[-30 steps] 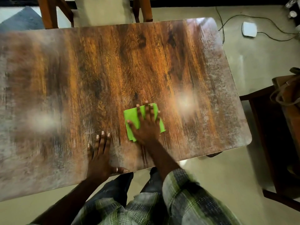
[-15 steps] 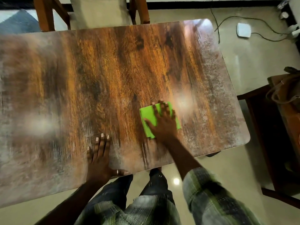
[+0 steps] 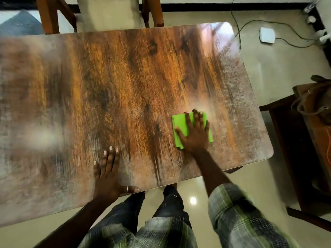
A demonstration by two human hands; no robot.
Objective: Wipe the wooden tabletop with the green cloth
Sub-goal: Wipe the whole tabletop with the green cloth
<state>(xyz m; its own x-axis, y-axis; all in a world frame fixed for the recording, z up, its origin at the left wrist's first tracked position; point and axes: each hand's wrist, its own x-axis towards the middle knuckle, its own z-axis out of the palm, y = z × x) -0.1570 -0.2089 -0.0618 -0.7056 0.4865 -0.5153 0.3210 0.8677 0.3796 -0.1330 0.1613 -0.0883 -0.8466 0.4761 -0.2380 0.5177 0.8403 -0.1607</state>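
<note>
A folded green cloth (image 3: 180, 122) lies flat on the wooden tabletop (image 3: 116, 83), toward its near right part. My right hand (image 3: 194, 132) presses down on the cloth with straight, spread fingers and covers most of it. My left hand (image 3: 108, 174) rests flat on the table near the front edge, fingers straight, thumb along the edge, a ring on one finger. It is well to the left of the cloth.
A wooden chair (image 3: 100, 13) with a pale cushion stands at the table's far side. Another dark wooden seat (image 3: 293, 144) with a brown bag (image 3: 315, 102) is at the right. Cables and a white device (image 3: 267, 35) lie on the floor beyond the right corner.
My right hand has slid the green cloth rightward across the table toward the right edge. My left hand has stayed in place near the front edge.
</note>
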